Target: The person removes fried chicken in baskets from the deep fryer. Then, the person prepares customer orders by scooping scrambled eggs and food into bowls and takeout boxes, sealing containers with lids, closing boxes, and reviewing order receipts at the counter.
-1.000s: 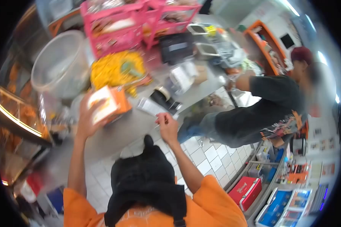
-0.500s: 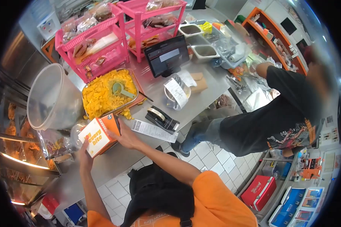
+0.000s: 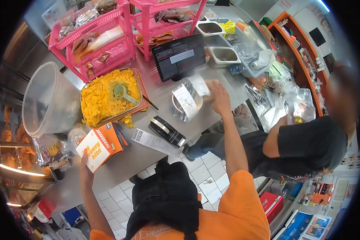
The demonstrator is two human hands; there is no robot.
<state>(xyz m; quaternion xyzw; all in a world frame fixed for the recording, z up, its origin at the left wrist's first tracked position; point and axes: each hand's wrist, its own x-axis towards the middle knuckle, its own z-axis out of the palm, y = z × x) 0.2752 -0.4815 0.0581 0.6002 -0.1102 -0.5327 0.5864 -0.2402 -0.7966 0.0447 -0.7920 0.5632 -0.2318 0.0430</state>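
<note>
My left hand (image 3: 86,173) grips the lower left side of an orange and white cardboard food box (image 3: 98,149) with printing on its front. The box is tilted above the metal counter. My right hand (image 3: 220,99) reaches over the counter beside a plastic-wrapped round tub (image 3: 187,105) with a receipt on it. Its fingers are blurred, and I cannot tell whether they hold anything. Between my hands lie a printed receipt (image 3: 153,142) and a black tape dispenser (image 3: 167,132).
A tray of yellow chips (image 3: 104,96) with a green scoop (image 3: 124,94) sits beyond the box. Left of it is a clear plastic bucket (image 3: 48,100). Pink racks (image 3: 96,44) and a tablet (image 3: 179,58) stand behind. A co-worker (image 3: 308,148) leans in at the right.
My right hand has left the food box and moved right, beside the wrapped tub. My left hand still holds the box. The co-worker has bent down, with an arm toward the counter.
</note>
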